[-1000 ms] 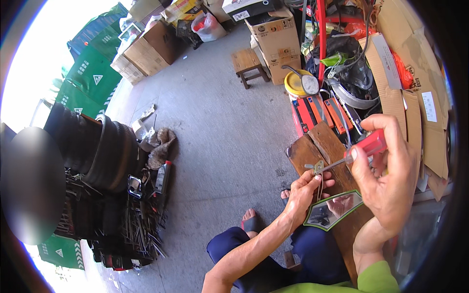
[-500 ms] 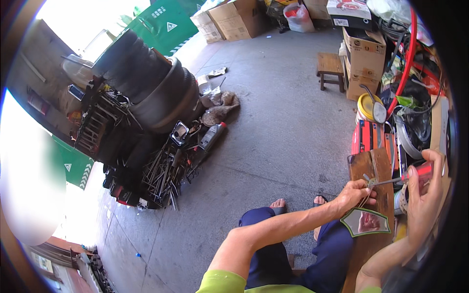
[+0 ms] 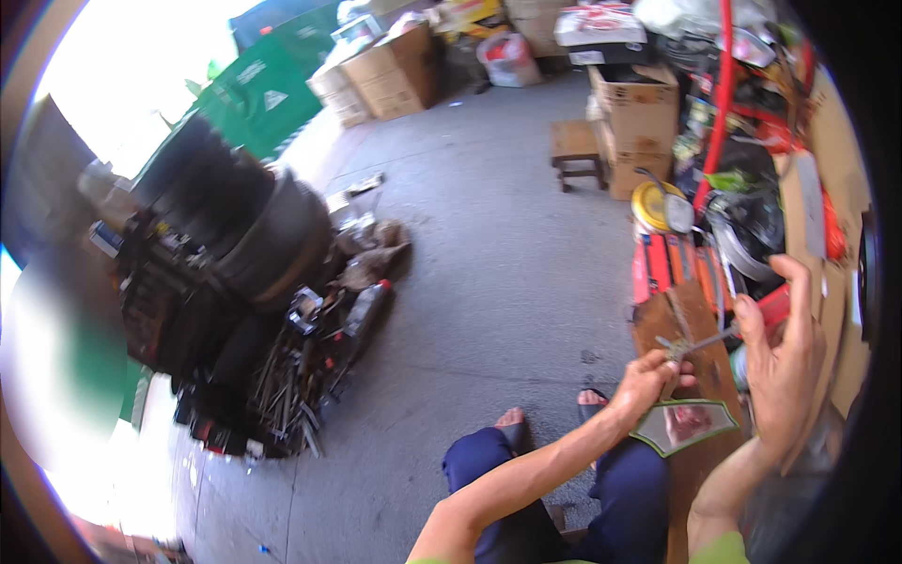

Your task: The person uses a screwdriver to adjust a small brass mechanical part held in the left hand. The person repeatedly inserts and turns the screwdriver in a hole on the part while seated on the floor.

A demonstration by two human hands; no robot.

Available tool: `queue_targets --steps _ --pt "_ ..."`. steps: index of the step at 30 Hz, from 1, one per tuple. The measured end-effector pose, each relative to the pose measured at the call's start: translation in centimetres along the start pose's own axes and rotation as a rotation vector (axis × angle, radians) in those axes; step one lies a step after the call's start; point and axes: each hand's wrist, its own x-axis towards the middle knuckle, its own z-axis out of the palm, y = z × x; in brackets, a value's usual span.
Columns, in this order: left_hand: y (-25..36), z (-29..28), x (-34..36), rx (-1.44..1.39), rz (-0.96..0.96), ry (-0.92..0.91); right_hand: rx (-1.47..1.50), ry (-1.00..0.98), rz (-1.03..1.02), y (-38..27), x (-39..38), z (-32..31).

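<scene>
My left hand is closed on a small metal fitting above a wooden bench. A green-rimmed, angular mirror lies just below that hand, and its face shows a reddish reflection. A thin stem seems to join mirror and fitting, though my fingers partly hide it. In my right hand is a screwdriver with a red handle, the handle between thumb and fingers. Its shaft points left, and the tip meets or nearly meets the fitting; I cannot tell which.
Red cases and a yellow-lidded tub stand beyond the bench. Bags, cables and a red hose pile up at the right. A low stool sits near cardboard boxes. Stacked tyres and a heap of metal tools occupy the left.
The view has swung to the right, so the surroundings sit further left in the picture. Both hands keep much the same hold on the fitting and the screwdriver.
</scene>
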Motion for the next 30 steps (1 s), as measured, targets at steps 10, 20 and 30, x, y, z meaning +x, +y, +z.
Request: queue_targets --steps 10,20,30 --pt "2.7 1.8 -1.3 0.078 -0.113 0.138 0.004 -0.064 -0.114 1.3 0.6 -0.4" --pt "3.1 1.7 -1.8 0.052 -0.158 0.123 0.075 0.048 0.001 1.3 0.5 -0.7" --pt "2.5 1.3 -1.5 -0.056 -0.159 0.098 0.099 0.187 0.110 1.5 1.2 -0.4"
